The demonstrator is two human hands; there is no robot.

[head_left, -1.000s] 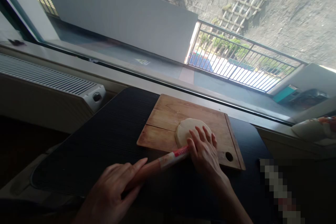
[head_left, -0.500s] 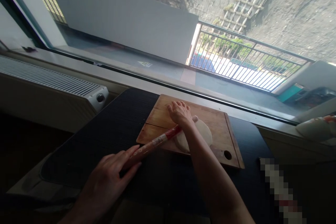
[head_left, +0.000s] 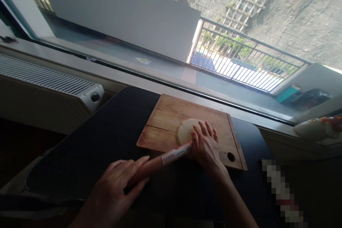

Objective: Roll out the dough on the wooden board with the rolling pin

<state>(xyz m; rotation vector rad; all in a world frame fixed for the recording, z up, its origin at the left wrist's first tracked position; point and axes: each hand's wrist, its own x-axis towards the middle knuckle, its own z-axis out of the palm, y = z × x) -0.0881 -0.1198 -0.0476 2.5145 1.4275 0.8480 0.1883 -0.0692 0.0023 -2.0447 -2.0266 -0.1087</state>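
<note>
A wooden rolling pin (head_left: pixel 171 155) with a red and white label slants across the near edge of a cutting board (head_left: pixel 162 112). My left hand (head_left: pixel 114 180) is wrapped round its near left end, off the board. Over its far right end lies my right hand (head_left: pixel 207 148), palm down, with fingers spread and reaching over the dough. That palm hides the pin's right end. A round, flattened piece of pale dough (head_left: pixel 185 130) rests on the board, partly covered by my right fingers.
The board lies on a dark table (head_left: pixel 107 124) against the window sill (head_left: pixel 117 78). A white radiator (head_left: pixel 88 94) stands to the left. On the sill at the right is a pale rounded object (head_left: pixel 307 130). A blurred-out strip (head_left: pixel 280 188) shows at the lower right.
My right hand has drawn back toward me and to the right, from the board's far part to the near edge. The pin's right end has come nearer, off the dough's middle.
</note>
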